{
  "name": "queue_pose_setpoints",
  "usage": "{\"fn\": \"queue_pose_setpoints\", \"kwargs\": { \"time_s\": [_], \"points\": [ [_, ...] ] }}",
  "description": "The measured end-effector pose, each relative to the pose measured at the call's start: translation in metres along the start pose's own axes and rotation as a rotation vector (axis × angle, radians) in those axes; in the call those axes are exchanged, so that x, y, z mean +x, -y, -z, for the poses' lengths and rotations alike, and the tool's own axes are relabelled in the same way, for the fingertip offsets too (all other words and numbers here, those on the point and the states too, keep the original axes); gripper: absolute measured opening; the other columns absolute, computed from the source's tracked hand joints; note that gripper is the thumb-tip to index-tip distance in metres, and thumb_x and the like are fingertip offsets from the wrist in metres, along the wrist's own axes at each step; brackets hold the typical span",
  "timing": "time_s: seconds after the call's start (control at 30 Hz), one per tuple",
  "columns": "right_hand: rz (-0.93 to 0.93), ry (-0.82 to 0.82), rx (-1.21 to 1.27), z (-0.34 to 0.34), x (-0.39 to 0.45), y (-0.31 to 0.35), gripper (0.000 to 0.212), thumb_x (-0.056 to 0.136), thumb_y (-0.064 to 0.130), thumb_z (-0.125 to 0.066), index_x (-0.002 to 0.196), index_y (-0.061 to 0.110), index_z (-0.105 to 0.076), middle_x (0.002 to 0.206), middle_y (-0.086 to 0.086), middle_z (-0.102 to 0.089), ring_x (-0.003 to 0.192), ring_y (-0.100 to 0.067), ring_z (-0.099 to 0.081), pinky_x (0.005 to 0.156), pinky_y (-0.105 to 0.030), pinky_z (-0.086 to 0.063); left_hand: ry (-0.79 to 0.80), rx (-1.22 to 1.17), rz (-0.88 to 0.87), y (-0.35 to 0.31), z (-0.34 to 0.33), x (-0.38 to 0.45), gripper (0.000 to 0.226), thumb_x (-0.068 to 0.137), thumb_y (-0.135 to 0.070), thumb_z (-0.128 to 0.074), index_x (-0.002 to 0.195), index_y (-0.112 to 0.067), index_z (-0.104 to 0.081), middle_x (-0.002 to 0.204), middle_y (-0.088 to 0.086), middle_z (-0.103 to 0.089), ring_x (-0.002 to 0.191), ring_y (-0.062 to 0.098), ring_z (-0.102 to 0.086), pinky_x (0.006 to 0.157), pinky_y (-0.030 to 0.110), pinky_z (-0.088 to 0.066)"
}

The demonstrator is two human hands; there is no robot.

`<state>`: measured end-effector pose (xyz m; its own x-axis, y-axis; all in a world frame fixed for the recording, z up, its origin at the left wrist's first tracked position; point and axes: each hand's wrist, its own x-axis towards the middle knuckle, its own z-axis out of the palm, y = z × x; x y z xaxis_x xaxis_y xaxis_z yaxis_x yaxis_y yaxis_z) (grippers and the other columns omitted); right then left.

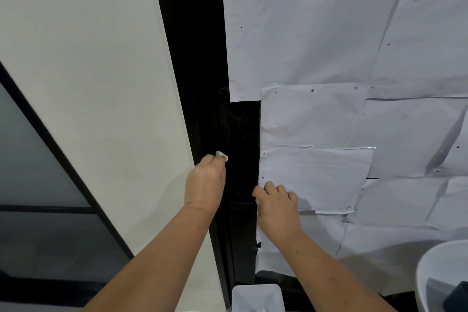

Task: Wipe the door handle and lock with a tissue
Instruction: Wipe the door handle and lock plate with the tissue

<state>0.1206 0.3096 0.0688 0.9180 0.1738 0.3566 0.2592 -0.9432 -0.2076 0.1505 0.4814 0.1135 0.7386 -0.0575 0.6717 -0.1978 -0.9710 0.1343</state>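
Observation:
My left hand (205,182) grips a small white tissue (221,155), whose tip sticks out above the fingers against the black door frame (210,114). The black handle and lock panel (240,149) runs down the door's edge, dark and hard to make out. My right hand (277,202) has curled fingers at the lower end of that panel, next to the paper's edge; what it grips is hidden. The tissue touches or nearly touches the panel's left side.
White paper sheets (329,45) cover the door to the right. A white wall panel (88,83) stands on the left. A white bin (258,297) sits below the hands, and a white round basin (435,276) is at the lower right.

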Motion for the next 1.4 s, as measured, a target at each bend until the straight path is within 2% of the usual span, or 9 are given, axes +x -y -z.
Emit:
{"fn": "queue_pose_setpoints", "kwargs": {
  "time_s": [0.1,0.23,0.37,0.57,0.87,1.03,1.13,1.23,1.4],
  "points": [
    [-0.007,-0.018,-0.003,-0.001,0.000,0.000,0.032,0.079,0.008,-0.056,0.103,0.029,-0.055,0.092,0.006,-0.053,0.084,-0.019,-0.047,0.072,-0.031,-0.027,0.060,0.099,-0.053,0.001,0.000,0.005,0.039,0.075,0.007,-0.073,0.112,-0.003,-0.068,0.092,0.012,-0.069,0.071,0.024,-0.067,0.062,0.029,-0.058],
    [-0.001,-0.029,-0.002,-0.003,0.000,-0.002,0.033,0.077,0.007,-0.058,0.101,0.029,-0.055,0.090,0.006,-0.053,0.082,-0.019,-0.047,0.071,-0.032,-0.027,0.125,0.084,-0.014,-0.011,0.002,0.008,0.038,0.049,0.007,-0.089,0.082,-0.006,-0.075,0.068,0.009,-0.063,0.040,0.019,-0.055,0.037,0.022,-0.046],
    [0.009,-0.019,0.001,-0.001,-0.001,-0.003,0.034,0.076,0.007,-0.059,0.101,0.028,-0.055,0.091,0.005,-0.053,0.082,-0.020,-0.048,0.070,-0.032,-0.027,0.238,0.123,0.047,-0.013,-0.011,0.005,0.041,0.031,0.009,-0.093,0.058,-0.008,-0.066,0.061,0.008,-0.058,0.032,0.016,-0.048,0.032,0.018,-0.038],
    [0.038,0.009,0.006,0.003,-0.005,-0.004,0.043,0.071,0.003,-0.060,0.106,0.027,-0.056,0.094,0.003,-0.053,0.084,-0.021,-0.049,0.070,-0.034,-0.031,0.452,0.163,0.133,-0.016,-0.024,-0.013,0.027,0.078,0.007,-0.068,0.100,-0.009,-0.067,0.099,0.008,-0.062,0.072,0.021,-0.066,0.060,0.025,-0.052],
    [0.037,0.008,0.004,0.001,-0.005,-0.005,0.050,0.064,0.000,-0.058,0.106,0.027,-0.055,0.094,0.003,-0.052,0.084,-0.021,-0.048,0.071,-0.032,-0.029,0.523,0.064,0.157,-0.007,-0.020,-0.040,0.019,0.081,0.005,-0.066,0.090,-0.012,-0.064,0.088,0.004,-0.061,0.067,0.017,-0.064,0.058,0.022,-0.052],
    [0.018,0.027,0.003,0.002,-0.004,-0.002,0.050,0.067,0.001,-0.055,0.110,0.027,-0.054,0.098,0.003,-0.052,0.089,-0.021,-0.047,0.074,-0.033,-0.031,0.277,0.081,0.039,0.001,-0.013,-0.011,0.027,0.080,0.001,-0.071,0.104,-0.009,-0.069,0.090,0.007,-0.065,0.071,0.021,-0.064,0.060,0.027,-0.056],
    [0.010,0.032,0.013,0.004,-0.004,-0.001,0.051,0.069,0.001,-0.054,0.112,0.028,-0.053,0.100,0.003,-0.051,0.091,-0.021,-0.046,0.077,-0.034,-0.031,0.194,0.042,0.079,-0.007,-0.004,0.013,0.021,0.071,0.000,-0.081,0.088,-0.007,-0.072,0.076,0.008,-0.064,0.055,0.019,-0.062,0.048,0.025,-0.055],
    [0.011,0.029,0.005,0.005,-0.004,-0.001,0.051,0.068,0.001,-0.054,0.110,0.028,-0.054,0.098,0.004,-0.052,0.089,-0.021,-0.047,0.075,-0.033,-0.031,0.263,0.049,0.121,-0.016,-0.008,0.014,0.022,0.063,0.004,-0.084,0.071,-0.007,-0.067,0.070,0.008,-0.061,0.051,0.018,-0.060,0.044,0.025,-0.053],
    [0.029,0.022,-0.001,0.004,-0.006,-0.003,0.051,0.066,0.000,-0.059,0.109,0.027,-0.055,0.098,0.003,-0.053,0.088,-0.021,-0.049,0.074,-0.034,-0.033,0.399,-0.059,0.284,-0.010,-0.038,-0.036,0.012,0.091,-0.003,-0.056,0.096,-0.009,-0.065,0.089,0.006,-0.061,0.074,0.018,-0.062,0.062,0.022,-0.047]
  ]
}}
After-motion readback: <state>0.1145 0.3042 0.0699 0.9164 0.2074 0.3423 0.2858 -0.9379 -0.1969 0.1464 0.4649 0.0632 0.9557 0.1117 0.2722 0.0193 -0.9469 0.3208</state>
